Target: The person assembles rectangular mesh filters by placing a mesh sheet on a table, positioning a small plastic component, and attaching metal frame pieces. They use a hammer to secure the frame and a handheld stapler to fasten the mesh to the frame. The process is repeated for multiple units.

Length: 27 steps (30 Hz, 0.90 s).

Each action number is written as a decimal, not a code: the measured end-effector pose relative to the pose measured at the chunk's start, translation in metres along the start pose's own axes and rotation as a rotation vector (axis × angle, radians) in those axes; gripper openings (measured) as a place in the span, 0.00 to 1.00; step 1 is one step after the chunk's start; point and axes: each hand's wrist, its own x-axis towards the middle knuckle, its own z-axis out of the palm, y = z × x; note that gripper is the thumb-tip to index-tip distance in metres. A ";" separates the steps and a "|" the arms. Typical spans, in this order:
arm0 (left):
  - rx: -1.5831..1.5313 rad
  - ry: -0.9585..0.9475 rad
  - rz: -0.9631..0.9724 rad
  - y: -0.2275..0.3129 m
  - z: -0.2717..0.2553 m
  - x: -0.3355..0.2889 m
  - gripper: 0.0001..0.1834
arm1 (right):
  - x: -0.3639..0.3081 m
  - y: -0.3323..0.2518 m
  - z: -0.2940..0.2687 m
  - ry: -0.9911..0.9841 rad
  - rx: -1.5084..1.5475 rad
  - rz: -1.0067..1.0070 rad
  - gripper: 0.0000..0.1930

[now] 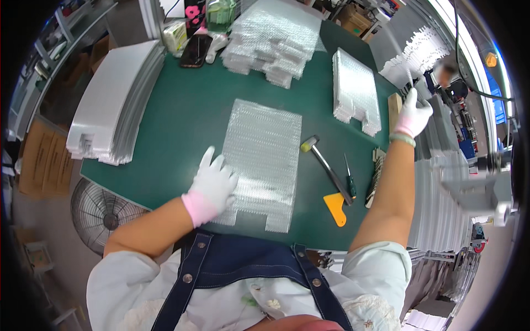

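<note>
A bubble-textured translucent plastic sheet (262, 160) lies flat on the green table in front of me, with a notch in its near edge. My left hand (212, 185), in a white glove with a pink cuff, rests at its left edge, fingers spread. Stretched out to the far right, my right hand (414, 113) is gloved the same way, its fingers pinched together. A thin pale edge or strip (409, 77) rises from its fingertips; what it belongs to I cannot make out. Below that hand stand stacked grey-white sheets (439, 204).
A hammer (328, 168), a screwdriver (350, 179) and a yellow scraper (334, 209) lie right of the sheet. Stacks of bubble sheets (356, 88) and white panels (113, 94) flank it. More bubble sheets (276, 33) and a phone (196, 51) are at the back. A fan (110, 220) stands lower left.
</note>
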 end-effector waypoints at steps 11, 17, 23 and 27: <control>-1.361 0.599 0.084 0.088 -0.082 0.005 0.32 | -0.288 -0.076 -0.179 -0.455 0.913 -0.538 0.33; -1.422 0.227 -0.212 0.044 -0.075 -0.056 0.25 | -0.244 -0.076 -0.218 -0.850 0.823 0.111 0.31; -0.590 0.616 -0.485 0.040 0.011 -0.050 0.40 | -0.315 -0.057 -0.203 -0.944 0.205 0.069 0.38; -0.593 0.265 -0.646 0.036 0.026 -0.041 0.43 | -0.336 -0.030 -0.170 -1.009 -0.013 -0.073 0.39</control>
